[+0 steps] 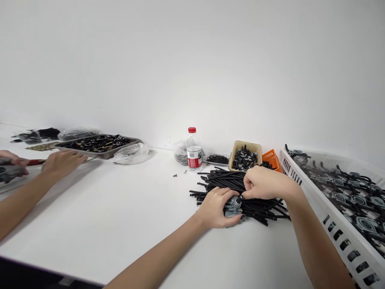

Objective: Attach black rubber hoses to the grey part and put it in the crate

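Note:
My left hand [217, 207] grips a small grey metal part [234, 207] resting on the white table, at the near edge of a pile of short black rubber tubes [228, 182]. My right hand [264, 183] is closed just above it, pinching one black tube end [240, 198] against the top of the metal part. Both hands sit over the tube pile.
A white slotted crate [337, 224] of grey parts with black tubes stands at the right. Behind the pile are a water bottle [194, 150], a beige bin [245, 154] of clips and an orange basket [272, 157]. Another person's hands [61, 162] work at the left by a metal tray [99, 145].

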A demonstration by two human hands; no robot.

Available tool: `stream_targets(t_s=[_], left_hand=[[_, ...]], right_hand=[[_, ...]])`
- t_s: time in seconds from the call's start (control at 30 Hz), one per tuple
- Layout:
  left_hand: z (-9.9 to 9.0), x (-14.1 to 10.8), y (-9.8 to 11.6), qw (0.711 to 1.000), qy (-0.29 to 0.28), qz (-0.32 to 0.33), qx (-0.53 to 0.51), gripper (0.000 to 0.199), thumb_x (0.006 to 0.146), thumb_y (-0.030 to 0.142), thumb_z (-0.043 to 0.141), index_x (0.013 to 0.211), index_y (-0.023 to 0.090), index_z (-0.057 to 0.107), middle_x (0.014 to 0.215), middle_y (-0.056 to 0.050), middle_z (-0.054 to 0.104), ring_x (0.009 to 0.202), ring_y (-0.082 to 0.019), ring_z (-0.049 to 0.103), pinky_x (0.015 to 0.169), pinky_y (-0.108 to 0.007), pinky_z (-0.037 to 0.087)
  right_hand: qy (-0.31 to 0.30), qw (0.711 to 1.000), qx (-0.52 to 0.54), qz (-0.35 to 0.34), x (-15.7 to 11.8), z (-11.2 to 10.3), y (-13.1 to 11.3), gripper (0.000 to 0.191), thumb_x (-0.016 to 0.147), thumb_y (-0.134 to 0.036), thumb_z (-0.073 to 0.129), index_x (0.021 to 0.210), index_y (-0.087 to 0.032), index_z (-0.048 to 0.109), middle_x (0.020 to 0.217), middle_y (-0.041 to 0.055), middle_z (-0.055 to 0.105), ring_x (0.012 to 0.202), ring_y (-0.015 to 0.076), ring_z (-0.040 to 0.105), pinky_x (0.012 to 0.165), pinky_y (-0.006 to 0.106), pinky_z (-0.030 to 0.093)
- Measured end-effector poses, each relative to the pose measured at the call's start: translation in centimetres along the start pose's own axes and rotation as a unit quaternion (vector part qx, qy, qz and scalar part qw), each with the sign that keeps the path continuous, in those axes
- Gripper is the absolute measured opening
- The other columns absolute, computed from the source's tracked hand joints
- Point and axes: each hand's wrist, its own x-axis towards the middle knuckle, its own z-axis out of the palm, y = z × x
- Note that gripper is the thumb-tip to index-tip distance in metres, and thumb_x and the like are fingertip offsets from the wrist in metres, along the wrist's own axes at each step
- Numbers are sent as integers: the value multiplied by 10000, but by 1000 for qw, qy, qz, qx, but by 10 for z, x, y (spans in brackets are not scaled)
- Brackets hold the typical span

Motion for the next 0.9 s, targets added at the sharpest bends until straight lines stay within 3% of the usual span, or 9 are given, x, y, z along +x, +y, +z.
stream_targets(t_s=[0.23, 0.33, 0.43, 0.53, 0.7, 0.9], left_hand=[[0, -1, 0, 1000, 8, -9, -29, 424, 684, 487, 579, 1004, 208, 572, 907, -14, 627, 814, -224, 572, 744, -361, 375], [-1, -1, 1, 997, 17, -45, -61, 457, 684, 489, 592, 1050, 218, 565, 982, -23, 638, 855, -240, 570, 782, -373, 387], [-2, -2, 2, 992, 25, -82, -94, 500, 680, 516, 600, 1079, 219, 543, 1000, -29, 635, 857, -255, 566, 780, -380, 398], [-5, -1, 5, 984, 32, -86, -154, 464, 694, 498, 611, 1052, 219, 514, 965, -13, 637, 835, -233, 579, 746, -347, 410], [-10, 1, 7, 965, 55, -119, -227, 503, 692, 427, 653, 1104, 230, 442, 946, 6, 659, 859, -215, 602, 774, -314, 412], [-14, 2, 5, 961, 76, -120, -236, 523, 692, 433, 651, 1105, 218, 414, 909, -21, 669, 815, -230, 607, 760, -319, 403]], right_hand=[[9, 1000, 1, 7, 0, -1, -2, 237, 701, -118, 630, 525, -158, 475, 525, -26, 480, 458, 101, 391, 401, 238, 252], [22, 1000, 12, 2, 4, 1, 2, 123, 720, -214, 700, 693, -174, 587, 690, -14, 572, 564, 129, 483, 427, 228, 291], [-1, 997, 47, -65, 10, 5, 6, 217, 718, -245, 754, 902, -201, 647, 864, -13, 613, 695, 151, 550, 478, 213, 336], [-46, 990, 71, -114, 18, 10, 8, 217, 743, -135, 720, 942, -218, 689, 919, -12, 628, 789, 162, 581, 547, 202, 376], [-17, 989, 66, -130, 31, 18, 11, 263, 762, -92, 714, 981, -237, 713, 940, 1, 634, 827, 174, 587, 593, 208, 393], [-26, 987, 70, -140, 41, 22, 12, 261, 751, -94, 760, 979, -217, 722, 733, -15, 625, 672, 154, 580, 532, 202, 355]])
